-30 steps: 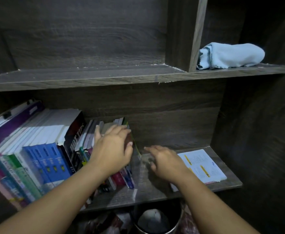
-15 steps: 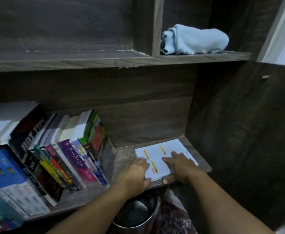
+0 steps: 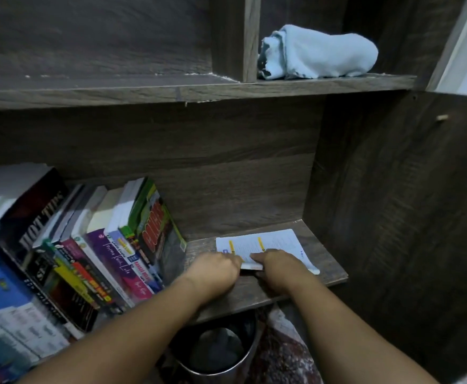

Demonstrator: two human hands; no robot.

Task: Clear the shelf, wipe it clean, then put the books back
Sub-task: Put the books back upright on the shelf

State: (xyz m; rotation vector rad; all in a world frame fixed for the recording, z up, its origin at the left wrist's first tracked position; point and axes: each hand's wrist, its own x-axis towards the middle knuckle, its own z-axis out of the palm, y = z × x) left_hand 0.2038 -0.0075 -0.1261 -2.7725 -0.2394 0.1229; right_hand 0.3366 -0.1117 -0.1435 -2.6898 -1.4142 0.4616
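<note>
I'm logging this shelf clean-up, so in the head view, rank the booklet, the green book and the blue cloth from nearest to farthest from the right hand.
1. Booklet: lying flat, touched by the right hand.
2. Green book: to the left, ending the leaning row.
3. Cloth: high above, slightly right.
</note>
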